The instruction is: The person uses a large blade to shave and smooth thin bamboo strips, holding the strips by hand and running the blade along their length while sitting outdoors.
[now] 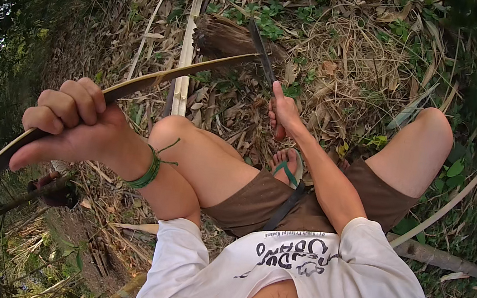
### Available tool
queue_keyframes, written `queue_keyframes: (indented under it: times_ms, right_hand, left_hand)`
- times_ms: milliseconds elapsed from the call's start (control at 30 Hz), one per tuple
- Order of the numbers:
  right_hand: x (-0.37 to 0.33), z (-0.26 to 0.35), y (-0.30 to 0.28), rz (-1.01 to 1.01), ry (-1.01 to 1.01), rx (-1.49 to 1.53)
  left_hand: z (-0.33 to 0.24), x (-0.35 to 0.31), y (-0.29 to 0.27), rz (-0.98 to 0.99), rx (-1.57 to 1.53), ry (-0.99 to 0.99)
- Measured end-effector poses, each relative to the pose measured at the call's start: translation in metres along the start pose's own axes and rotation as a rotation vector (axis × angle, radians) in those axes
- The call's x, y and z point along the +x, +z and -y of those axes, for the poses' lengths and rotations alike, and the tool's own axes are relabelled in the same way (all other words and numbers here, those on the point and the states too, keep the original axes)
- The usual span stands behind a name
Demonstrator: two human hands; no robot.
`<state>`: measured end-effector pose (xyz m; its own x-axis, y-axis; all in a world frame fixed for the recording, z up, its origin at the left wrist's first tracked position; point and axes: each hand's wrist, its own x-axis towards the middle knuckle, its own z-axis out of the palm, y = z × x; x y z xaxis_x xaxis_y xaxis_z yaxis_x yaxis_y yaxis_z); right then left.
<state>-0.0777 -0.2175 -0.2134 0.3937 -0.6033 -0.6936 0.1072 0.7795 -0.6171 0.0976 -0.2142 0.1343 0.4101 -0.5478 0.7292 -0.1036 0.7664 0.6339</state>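
Left fingers (81, 102): clamped on a long strip (192, 69), curled over its far side with the thumb stretched along the near side; they are left of the log and nearer the body.
Right fingers (272, 114): wrapped round the handle of a knife (266, 64), the thumb laid forward toward the blade; they are on the body side of the log, a little to its right.
Strip: dark on one face and tan along the edge, bowed, running from far left of the log to the log's right part, where its tip meets the blade.
Knife: dark blade slanting across the right part of the log (222, 38), point away from the body; whether it touches the wood cannot be told.
Bracelet: green cord (150, 172) on the left wrist, left of the log and toward the body.
Split lengths: pale, straight pieces (189, 46) on the ground just left of the log, passing under the strip.
Sandal: green-strapped (292, 174), on a foot bodyward of the log.
Clothing: brown shorts (243, 195) and a white shirt (287, 271), farther bodyward of the log.
Ground: dry leaves around the log, straw (349, 73) to its right.
Pole: grey-brown (447, 258), right of the log, well toward the body.
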Motion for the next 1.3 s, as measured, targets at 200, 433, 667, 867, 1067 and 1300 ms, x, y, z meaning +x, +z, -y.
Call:
queue_keyframes:
  times_ms: [200,433,667,867,1067,1300]
  right_hand:
    - [-0.032,0.109,0.004,0.029,-0.424,-0.035]
    - [-0.012,0.023,0.017,-0.115,-0.675,0.146]
    - [0.002,-0.025,0.005,-0.066,0.007,-0.017]
    - [-0.02,0.068,0.003,-0.033,-0.265,-0.125]
    - [-0.055,0.095,0.033,-0.027,-0.769,0.247]
    - [0.012,-0.045,0.024,-0.084,-0.188,-0.365]
  left_hand:
    - [-0.012,-0.001,-0.019,0.003,0.015,0.017]
    - [-0.01,-0.004,-0.009,-0.004,-0.081,0.005]
    - [-0.004,-0.016,-0.016,0.047,-0.132,-0.004]
    - [-0.003,-0.017,-0.029,-0.009,-0.07,-0.003]
    - [-0.014,-0.013,-0.032,-0.064,-0.04,0.015]
    - [-0.01,-0.016,-0.043,-0.079,0.041,0.004]
